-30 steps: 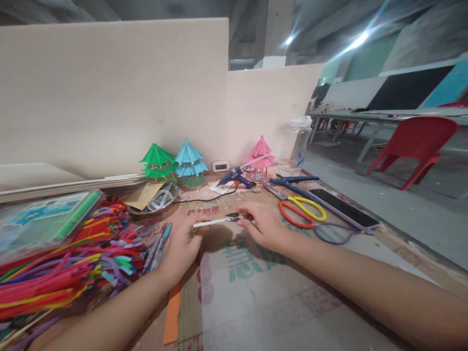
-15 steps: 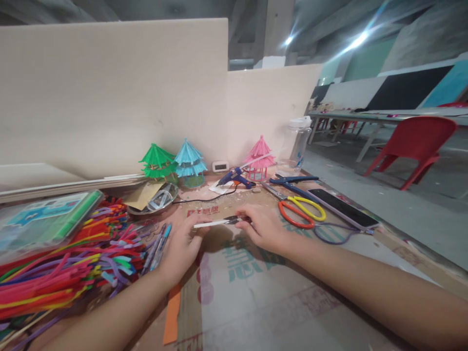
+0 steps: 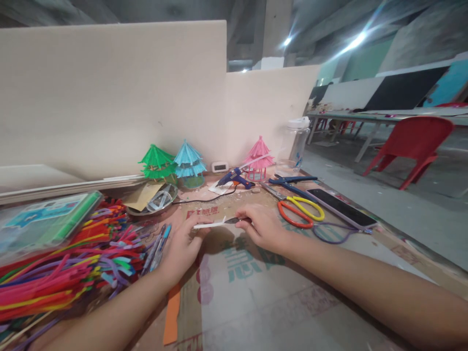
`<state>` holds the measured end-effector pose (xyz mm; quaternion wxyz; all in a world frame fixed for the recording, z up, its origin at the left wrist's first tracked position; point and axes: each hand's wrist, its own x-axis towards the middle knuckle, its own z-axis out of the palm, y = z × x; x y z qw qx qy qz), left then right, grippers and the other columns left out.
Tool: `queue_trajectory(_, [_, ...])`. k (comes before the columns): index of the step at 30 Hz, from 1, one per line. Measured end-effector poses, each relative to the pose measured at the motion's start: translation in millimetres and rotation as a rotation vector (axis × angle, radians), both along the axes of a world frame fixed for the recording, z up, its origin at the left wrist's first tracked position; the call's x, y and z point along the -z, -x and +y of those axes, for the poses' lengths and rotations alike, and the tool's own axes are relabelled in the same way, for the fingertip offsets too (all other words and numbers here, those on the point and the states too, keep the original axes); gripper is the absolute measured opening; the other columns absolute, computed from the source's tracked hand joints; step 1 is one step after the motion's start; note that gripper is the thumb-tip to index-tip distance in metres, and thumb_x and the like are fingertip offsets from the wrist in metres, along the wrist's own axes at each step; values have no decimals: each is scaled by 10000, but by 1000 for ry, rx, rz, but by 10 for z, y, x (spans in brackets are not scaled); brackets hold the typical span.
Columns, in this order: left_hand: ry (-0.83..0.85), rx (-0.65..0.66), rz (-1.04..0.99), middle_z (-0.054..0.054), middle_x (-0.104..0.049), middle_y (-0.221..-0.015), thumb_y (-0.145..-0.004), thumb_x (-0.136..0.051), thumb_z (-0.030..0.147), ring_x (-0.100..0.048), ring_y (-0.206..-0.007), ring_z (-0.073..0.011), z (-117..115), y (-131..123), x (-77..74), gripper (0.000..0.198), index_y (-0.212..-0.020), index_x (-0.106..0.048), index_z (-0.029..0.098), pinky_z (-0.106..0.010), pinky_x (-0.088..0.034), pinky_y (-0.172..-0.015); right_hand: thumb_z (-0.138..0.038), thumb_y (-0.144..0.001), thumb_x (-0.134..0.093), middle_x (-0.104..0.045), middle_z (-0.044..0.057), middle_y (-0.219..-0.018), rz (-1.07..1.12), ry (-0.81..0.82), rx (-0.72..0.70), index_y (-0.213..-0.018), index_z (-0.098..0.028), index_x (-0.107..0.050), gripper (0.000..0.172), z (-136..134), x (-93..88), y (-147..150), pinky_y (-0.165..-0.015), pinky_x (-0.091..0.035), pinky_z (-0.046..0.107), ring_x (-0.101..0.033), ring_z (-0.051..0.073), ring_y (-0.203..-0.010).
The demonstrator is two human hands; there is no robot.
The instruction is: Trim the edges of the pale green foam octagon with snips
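Over the middle of the cardboard-covered table, my left hand is closed on a thin white stick, which points right. My right hand pinches a small dark, pointed blade; its handle is hidden by the fingers. The blade's tip meets the stick's right end or lies very close to it. A small white sliver stands up at that end. Beyond my hands lie a blue glue gun and scissors with one orange and one yellow handle loop.
Coloured pipe cleaners and a plastic case crowd the left. Green, blue and pink model pavilions stand before a pale board. A metal dish, pens, pliers, a phone and a bottle surround the workspace.
The blade has shifted slightly to the left-hand stick's right end, where a raised white sliver now shows. Both hands stay nearly in place; the whole view has shifted slightly.
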<state>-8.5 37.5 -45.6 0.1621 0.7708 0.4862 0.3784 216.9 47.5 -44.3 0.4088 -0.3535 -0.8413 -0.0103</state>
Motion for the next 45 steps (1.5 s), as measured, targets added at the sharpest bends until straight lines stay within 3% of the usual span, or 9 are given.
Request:
queue_trajectory(7, [7, -2, -38, -27, -669, -953, -832, -470, 289, -597, -931, -203, 25, 15, 34, 233, -980, -631, 209, -314, -451, -834, -235, -841, -487, -642, 52, -751, 36, 8, 3, -914, -160, -543, 119, 12, -5, -14, -621, -411, 282, -577, 177, -674])
queue_trajectory(16, [-28, 52, -64, -47, -687, -899, -787, -473, 243, -619, -898, -199, -31, -69, -41, 187, -873, -630, 190, -317, -482, -810, -260, -848, -482, -644, 64, -789, 21, 0, -51, -939, -160, -545, 149, -41, 4, 23, -667, -426, 299, -579, 186, -716])
queue_trajectory(45, [-25, 108, -61, -47, -685, -899, -806, -473, 256, -619, -895, -189, -29, -75, -39, 172, -869, -620, 193, -315, -478, -828, -283, -889, -480, -652, 69, -772, -36, -51, -58, -920, -155, -589, 171, -64, -4, 51, -674, -434, 302, -588, 189, -728])
